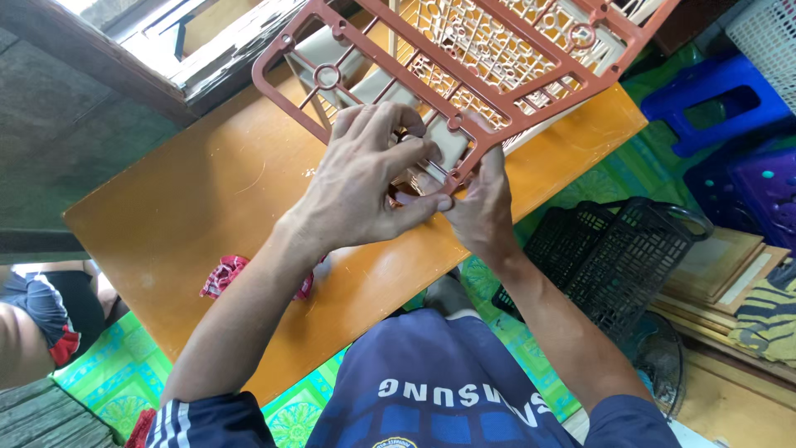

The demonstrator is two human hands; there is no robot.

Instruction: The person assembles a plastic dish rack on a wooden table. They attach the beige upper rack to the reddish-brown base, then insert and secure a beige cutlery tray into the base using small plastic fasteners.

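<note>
- Nearest, under the left forearm, a red patterned cloth lies on the orange table, close to its front edge.
- The left hand is curled, fingers bent over and pinching a small brown piece at the lower corner of the plastic frame.
- The right hand meets it from the other side, thumb pressed to the left fingertips and the fingers wrapped round the corner of the frame to steady it.
- The frame is a reddish-brown grid of bars and rings, held tilted above the table, its far end rising out of view; pale lattice panels show behind it.
- The step in hand looks like working a small part free from, or onto, that corner; which one cannot be told.
- The next move likely calls for a firm grip on the frame and a careful twist or press.
- Farther right, a black basket sits on the floor, a blue stool beyond.
</note>
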